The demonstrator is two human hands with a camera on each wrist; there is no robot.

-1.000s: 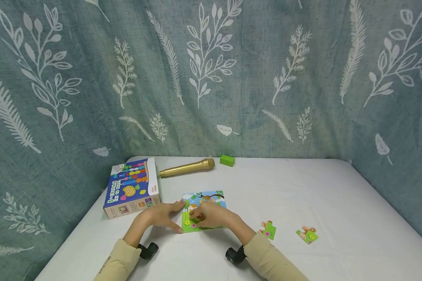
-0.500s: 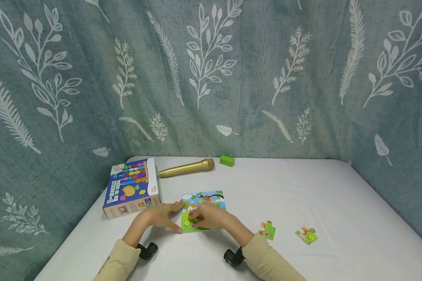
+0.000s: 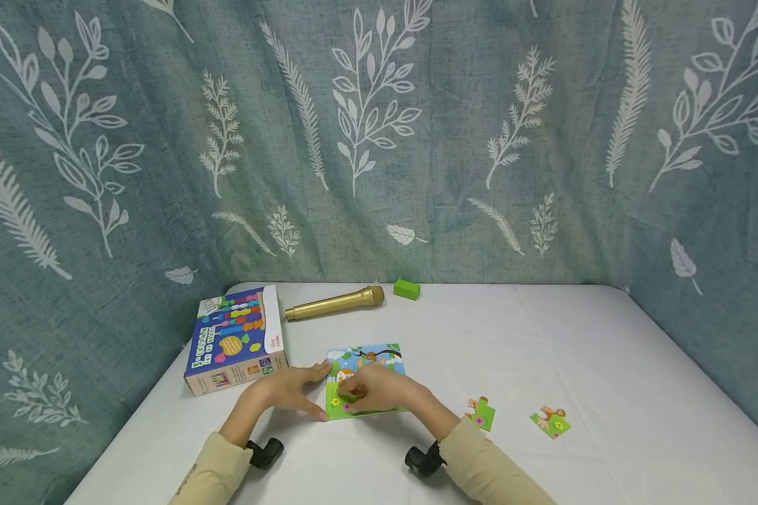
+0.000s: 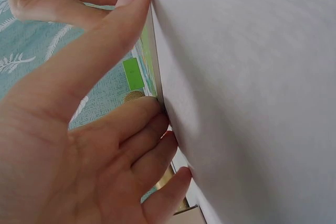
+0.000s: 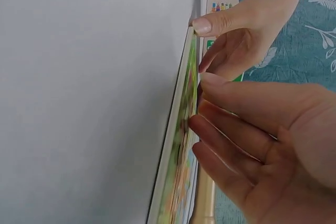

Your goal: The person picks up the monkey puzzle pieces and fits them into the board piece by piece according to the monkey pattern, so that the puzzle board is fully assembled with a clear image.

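A small jigsaw puzzle board (image 3: 379, 349) with a bright animal picture lies flat on the white table, partly covered by my right hand. My left hand (image 3: 289, 387) is spread at the board's left side, thumb by the near corner and fingertips by the far part of that edge. Over the board's lower left area, my right hand (image 3: 382, 387) pinches a puzzle piece (image 3: 352, 394) against the surface between thumb and fingers; most of the piece is hidden. In the right wrist view, the right fingertips (image 5: 202, 124) touch the picture side of the board (image 5: 176, 182).
Two loose puzzle pieces lie right of the board: a nearer piece (image 3: 481, 414) and a farther piece (image 3: 551, 422). A blue game box (image 3: 236, 340) stands at the left. Behind are a gold microphone (image 3: 336, 304) and a green block (image 3: 407, 289). A patterned curtain (image 3: 379, 140) encloses the table.
Both hands stay almost where they were on the board. The right hand makes only slight movements over the puzzle piece. The loose pieces have not moved.
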